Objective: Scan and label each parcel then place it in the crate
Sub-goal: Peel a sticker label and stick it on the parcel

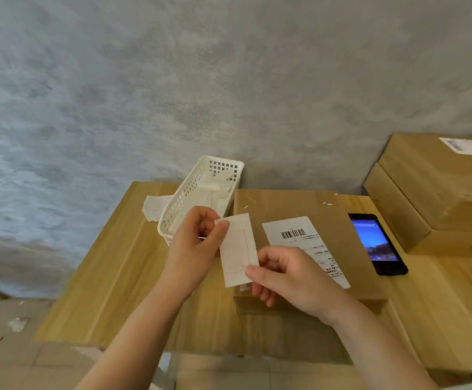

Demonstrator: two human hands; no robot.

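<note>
Label [238,249] — btwn both hands [291,280]

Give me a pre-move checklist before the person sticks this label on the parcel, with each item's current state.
1. Label in hand: ok. The left hand pinches the top of the label slip and the right hand pinches its bottom edge.
2. Backing peeled off: cannot tell.
3. Parcel in place: ok. The parcel lies flat on the table under the hands.
4. Bare spot on top: ok. Cardboard is bare beside the barcode label.
5. Parcel scanned: cannot tell. The phone lies lit beside the parcel.
6. Crate ready: cannot tell. Only a white basket shows.
</note>
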